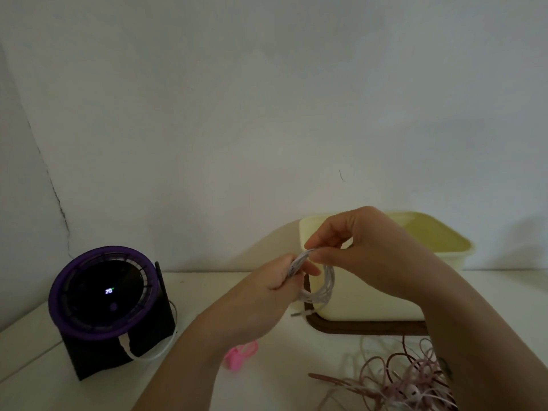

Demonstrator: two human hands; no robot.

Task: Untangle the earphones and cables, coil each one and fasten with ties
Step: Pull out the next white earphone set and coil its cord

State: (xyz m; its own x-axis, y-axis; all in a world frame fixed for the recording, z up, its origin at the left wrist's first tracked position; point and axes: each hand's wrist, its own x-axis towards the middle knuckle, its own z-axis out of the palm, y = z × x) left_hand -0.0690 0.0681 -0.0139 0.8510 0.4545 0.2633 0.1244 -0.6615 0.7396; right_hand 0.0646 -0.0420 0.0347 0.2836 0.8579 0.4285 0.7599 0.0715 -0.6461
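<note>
From the head view, the white table (207,289) runs back to a pale wall (267,114). Its far edge meets the wall just behind both hands, and the near left edge slants across the lower left corner. The most open stretch I can see lies in the middle, between the fan and the tray.

At the left stands a black fan (103,292) with a purple rim and a small lit display, tilted upward. A thin white lead (154,353) loops out from its base onto the table. At the right, a pale yellow box (444,232) sits on a dark brown tray (370,327), right behind the hands. A pink tie (240,354) lies on the table under the left forearm. Near the lower right edge is a tangle of pink cables (415,369) with a white earbud (411,390) in it, partly hidden by the right forearm.

The white coiled cable (324,287) is held up in the air in front of the box. My left hand (275,280) has its fingers curled round the bunched strands at the coil's upper left. My right hand (364,250) pinches the top of the same bunch between thumb and fingertips — the loops hang below both hands, and a short loose end pokes out beneath, close to the tray's corner.
</note>
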